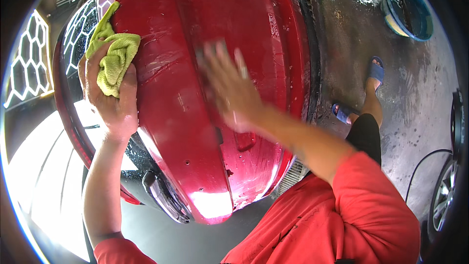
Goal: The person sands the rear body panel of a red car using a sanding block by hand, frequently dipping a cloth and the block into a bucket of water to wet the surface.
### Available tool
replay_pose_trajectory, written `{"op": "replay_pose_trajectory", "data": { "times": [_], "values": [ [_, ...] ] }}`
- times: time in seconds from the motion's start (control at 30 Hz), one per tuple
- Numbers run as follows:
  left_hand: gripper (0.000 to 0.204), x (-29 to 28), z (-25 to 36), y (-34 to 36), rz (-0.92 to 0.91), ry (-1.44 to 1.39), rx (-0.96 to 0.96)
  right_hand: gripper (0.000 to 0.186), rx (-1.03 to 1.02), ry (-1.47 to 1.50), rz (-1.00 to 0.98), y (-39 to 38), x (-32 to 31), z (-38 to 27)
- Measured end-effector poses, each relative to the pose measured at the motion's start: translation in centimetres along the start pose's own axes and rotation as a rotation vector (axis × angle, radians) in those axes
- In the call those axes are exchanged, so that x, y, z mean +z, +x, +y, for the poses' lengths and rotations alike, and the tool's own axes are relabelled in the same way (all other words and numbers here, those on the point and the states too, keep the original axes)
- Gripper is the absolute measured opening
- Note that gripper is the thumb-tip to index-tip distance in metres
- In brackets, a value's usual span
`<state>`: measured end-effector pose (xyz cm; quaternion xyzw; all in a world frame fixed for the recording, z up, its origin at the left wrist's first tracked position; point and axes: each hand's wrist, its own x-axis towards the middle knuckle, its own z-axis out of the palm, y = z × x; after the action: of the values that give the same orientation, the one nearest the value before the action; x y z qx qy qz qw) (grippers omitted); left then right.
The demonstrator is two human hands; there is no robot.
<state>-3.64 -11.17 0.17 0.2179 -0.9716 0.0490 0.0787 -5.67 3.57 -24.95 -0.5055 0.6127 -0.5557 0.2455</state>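
Observation:
A wet red car body panel (161,88) stretches before me, dotted with water drops and a few small holes. My left hand (110,102) is closed around a crumpled lime-green cloth (117,61) at the panel's left side, beside the dark glass. Over the middle of the panel lies my right hand (227,85), flat with its fingers stretched out and blurred by motion. A dark edge shows by its fingertips; I cannot make out whether that is a thing under the hand or a shadow.
A blue bucket (422,24) with dark liquid stands on the wet floor (337,34) at the far right. My feet in blue slippers (375,71) are beside the car. A wheel (444,195) and a black hose (420,161) show at the right edge.

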Motion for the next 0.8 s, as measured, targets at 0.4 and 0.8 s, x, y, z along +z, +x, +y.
{"op": "replay_pose_trajectory", "data": {
  "times": [0.4, 0.8],
  "values": [
    [0.049, 0.0, 0.0, -0.2, 0.007, -0.015, -0.04, 0.076, -0.015, 0.023, -0.032, -0.3, -0.2, -0.4],
    [0.046, 0.0, 1.0, 0.4, 0.035, 0.04, 0.013, 0.072, 0.031, 0.073, -0.036, 1.2, -1.0, 0.0]
  ]
}}
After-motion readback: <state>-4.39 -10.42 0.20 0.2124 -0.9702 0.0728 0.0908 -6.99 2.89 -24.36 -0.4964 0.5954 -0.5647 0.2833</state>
